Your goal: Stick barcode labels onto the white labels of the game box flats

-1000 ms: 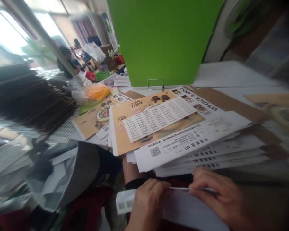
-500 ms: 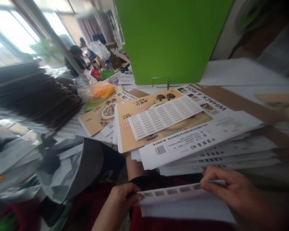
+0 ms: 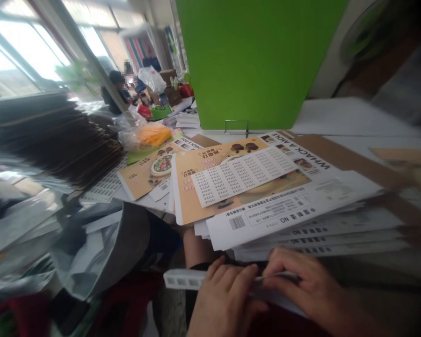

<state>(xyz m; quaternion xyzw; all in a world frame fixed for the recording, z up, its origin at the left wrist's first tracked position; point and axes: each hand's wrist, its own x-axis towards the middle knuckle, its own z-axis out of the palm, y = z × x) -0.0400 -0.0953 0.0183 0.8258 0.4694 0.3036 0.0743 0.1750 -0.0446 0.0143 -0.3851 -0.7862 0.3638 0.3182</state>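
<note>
Above my lap is a sheet of barcode stickers (image 3: 182, 280), folded into a narrow strip whose left end sticks out. My left hand (image 3: 228, 295) is wrapped over the middle of the strip, fingers together and knuckles up. Close beside it, my right hand (image 3: 301, 281) pinches the right part between thumb and fingers. Both hands cover much of the sheet. Just beyond them lies a pile of flat printed cardboard pieces (image 3: 245, 231) marked WHACK A MOLE. A white sheet of small number labels (image 3: 245, 175) rests on top of it.
An upright green board (image 3: 259, 65) stands behind the pile on a wire holder. To the left are a tall stack of dark sheets (image 3: 45, 135) and a grey bin (image 3: 126, 248) holding paper scraps. An orange bundle (image 3: 154, 134) sits in clear plastic. People (image 3: 117, 89) are in the background.
My left hand has moved right from the sheet's left end to its middle, close to my right hand. The sheet has shifted left and looks narrower. The right hand moved slightly left.
</note>
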